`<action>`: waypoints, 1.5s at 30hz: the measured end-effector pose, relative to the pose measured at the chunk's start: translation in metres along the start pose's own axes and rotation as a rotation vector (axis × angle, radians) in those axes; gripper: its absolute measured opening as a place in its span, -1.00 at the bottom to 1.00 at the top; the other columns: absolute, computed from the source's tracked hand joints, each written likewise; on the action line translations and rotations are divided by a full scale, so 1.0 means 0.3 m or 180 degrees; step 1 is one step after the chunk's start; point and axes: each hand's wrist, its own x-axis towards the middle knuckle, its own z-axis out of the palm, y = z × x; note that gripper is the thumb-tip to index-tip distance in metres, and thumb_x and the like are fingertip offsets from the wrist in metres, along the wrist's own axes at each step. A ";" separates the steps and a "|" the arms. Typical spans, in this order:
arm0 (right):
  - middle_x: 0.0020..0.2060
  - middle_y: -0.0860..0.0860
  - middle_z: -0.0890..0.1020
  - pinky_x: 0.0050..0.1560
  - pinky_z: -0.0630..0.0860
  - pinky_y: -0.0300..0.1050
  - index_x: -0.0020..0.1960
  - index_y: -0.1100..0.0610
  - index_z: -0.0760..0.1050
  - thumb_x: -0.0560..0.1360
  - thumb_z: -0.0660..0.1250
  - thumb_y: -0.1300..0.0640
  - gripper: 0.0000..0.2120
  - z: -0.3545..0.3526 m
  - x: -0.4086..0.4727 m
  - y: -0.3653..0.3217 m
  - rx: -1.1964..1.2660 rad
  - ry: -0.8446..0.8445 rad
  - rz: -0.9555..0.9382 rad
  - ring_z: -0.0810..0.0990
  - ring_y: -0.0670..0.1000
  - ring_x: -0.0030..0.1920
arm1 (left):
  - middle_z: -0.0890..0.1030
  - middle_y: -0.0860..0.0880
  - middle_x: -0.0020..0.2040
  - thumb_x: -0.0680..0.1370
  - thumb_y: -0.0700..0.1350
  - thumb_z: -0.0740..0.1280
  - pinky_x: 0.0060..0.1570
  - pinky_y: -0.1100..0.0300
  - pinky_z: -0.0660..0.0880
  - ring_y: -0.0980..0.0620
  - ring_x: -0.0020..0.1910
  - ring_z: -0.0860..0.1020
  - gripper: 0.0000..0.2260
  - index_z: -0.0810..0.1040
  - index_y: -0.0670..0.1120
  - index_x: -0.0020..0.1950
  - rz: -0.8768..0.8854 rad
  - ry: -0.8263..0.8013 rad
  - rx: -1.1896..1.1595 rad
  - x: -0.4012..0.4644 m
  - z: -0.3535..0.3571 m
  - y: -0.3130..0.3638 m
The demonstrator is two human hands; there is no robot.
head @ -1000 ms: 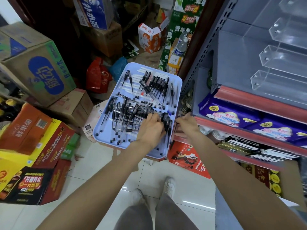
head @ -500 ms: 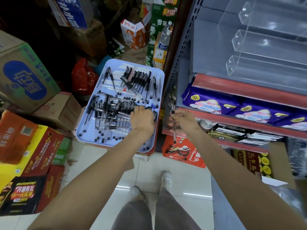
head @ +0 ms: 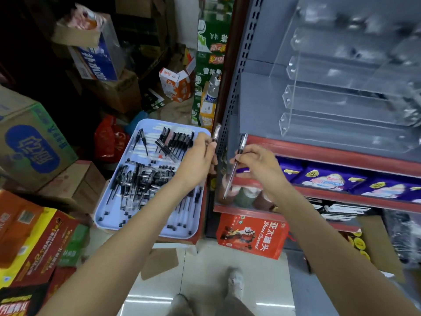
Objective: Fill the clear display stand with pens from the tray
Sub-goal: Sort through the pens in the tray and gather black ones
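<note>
The clear display stand (head: pixel 341 92) sits on the grey upper shelf (head: pixel 255 106) at the right, its stepped transparent troughs rising one behind another, and no pens can be made out in the troughs that show. Below and left of it, the right hand (head: pixel 259 165) pinches a clear-barrelled pen with a black cap (head: pixel 235 164) between thumb and fingertips; the pen is tilted, cap end up toward the shelf's red front edge (head: pixel 319 151), tip pointing down and to the left. Just to its left, the left hand (head: pixel 199 158) is raised above the tray's right rim with its fingers curled round another pen (head: pixel 216 132), of which only the blurred upper end shows above the fingers, in front of the perforated shelf upright (head: pixel 241 65). The two hands are near each other but apart. The pale blue tray (head: pixel 107 215) lies lower left, resting on cartons, and carries many more black-capped pens (head: pixel 141 179): a rough row near its far edge, a tangled heap across the middle, and loose caps scattered toward its near edge. Under the red edge, purple packets (head: pixel 323 179) line the next shelf, and a red carton with white lettering (head: pixel 252 236) stands on the floor below. Cardboard boxes, one with a blue oval (head: pixel 34 147), are stacked at the left, and a red plastic bag (head: pixel 107 137) lies behind the tray.
</note>
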 end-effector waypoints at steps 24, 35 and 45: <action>0.04 0.06 0.54 0.19 0.49 -0.05 0.19 0.21 0.42 0.46 0.37 0.28 -0.68 -1.294 0.378 -0.418 -0.0226 0.1643 -0.1508 0.54 0.05 0.08 | 0.56 0.04 -0.19 0.50 -0.02 0.37 -0.21 0.18 0.35 0.02 -0.15 0.49 -0.93 0.63 0.02 -0.08 0.1041 0.0983 0.1336 0.752 0.542 0.853; 0.28 0.08 0.51 0.24 0.45 -0.06 0.40 0.17 0.33 0.48 0.34 0.32 -0.49 -1.398 0.514 -0.395 -0.0184 0.0883 -0.0936 0.53 0.06 0.23 | 0.67 0.00 -0.10 0.50 -0.03 0.36 -0.06 0.10 0.53 -0.03 -0.07 0.61 -0.92 0.64 0.04 -0.06 0.0982 0.0340 0.2075 0.910 0.670 0.930; 0.21 0.06 0.55 0.23 0.49 0.13 0.35 0.12 0.39 0.47 0.33 0.37 -0.52 -1.409 0.521 -0.408 -0.0164 0.0823 -0.0973 0.57 0.10 0.17 | 0.38 0.03 -0.46 0.49 0.20 0.29 -0.42 0.18 0.23 0.05 -0.43 0.39 -0.60 0.35 0.02 -0.46 0.0869 -0.0063 0.2089 0.892 0.650 0.923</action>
